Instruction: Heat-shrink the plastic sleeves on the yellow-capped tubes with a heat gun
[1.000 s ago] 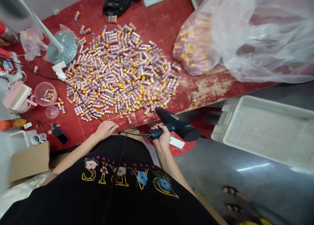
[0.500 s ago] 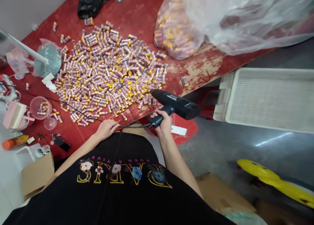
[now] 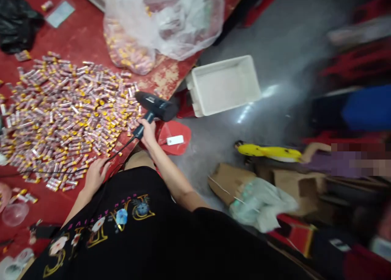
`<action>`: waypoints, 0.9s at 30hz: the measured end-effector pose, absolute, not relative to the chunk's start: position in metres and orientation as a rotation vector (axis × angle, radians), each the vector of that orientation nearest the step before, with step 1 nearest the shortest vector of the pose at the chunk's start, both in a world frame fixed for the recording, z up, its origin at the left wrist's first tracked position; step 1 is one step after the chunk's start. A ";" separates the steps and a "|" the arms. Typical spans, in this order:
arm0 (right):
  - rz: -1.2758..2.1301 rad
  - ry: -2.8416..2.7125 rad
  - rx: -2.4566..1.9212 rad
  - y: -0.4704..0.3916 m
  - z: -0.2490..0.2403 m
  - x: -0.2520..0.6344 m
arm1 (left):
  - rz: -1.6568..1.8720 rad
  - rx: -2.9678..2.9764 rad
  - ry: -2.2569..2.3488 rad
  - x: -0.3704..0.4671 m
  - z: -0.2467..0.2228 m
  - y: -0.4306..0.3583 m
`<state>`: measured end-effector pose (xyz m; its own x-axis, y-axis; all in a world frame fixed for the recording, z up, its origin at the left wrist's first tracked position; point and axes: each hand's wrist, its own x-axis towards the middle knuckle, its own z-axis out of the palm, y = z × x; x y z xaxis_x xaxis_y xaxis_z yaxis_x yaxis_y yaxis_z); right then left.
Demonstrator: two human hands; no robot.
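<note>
Our right hand (image 3: 149, 134) has its fingers wrapped round the handle of a black heat gun (image 3: 159, 106), whose nozzle points at the edge of the pile of small yellow-ended cylinders (image 3: 69, 113). Our left hand (image 3: 95, 176) lies at the near edge of the pile, its fingers against the black cable (image 3: 120, 151); we cannot tell whether they pinch it or only touch it. The cable runs from the handle past that hand and across the near part of the pile. All these cylinders lie on the red counter (image 3: 84, 42).

Past the gun, a clear bag (image 3: 130, 48) with more cylinders in it takes up the far side of the counter. Below the gun's body we see a red stool (image 3: 171, 149) bearing a white tag (image 3: 174, 140), and beside the counter a white crate (image 3: 224, 86). Farther right, a person in yellow trousers (image 3: 271, 152) is blurred, near a pale plastic bag (image 3: 259, 206).

We count one heat gun, one cable, one red stool, one tag, one black bag (image 3: 16, 23) and one pale card (image 3: 60, 14); the cylinders overlap too much for us to count.
</note>
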<state>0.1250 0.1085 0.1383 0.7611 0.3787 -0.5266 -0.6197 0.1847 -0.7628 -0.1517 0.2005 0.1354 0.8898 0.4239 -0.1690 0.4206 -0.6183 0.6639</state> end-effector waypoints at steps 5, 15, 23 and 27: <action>0.895 0.124 -1.138 0.094 0.155 0.117 | -0.060 2.324 0.546 -0.146 0.130 0.215; 0.661 0.064 -1.098 0.107 0.173 0.121 | -0.036 2.282 0.570 -0.150 0.133 0.207; 1.020 0.084 -1.224 0.078 0.174 0.087 | -0.205 2.211 0.517 -0.156 0.135 0.208; 0.978 0.170 -1.244 0.078 0.167 0.077 | -0.278 2.184 0.544 -0.167 0.133 0.202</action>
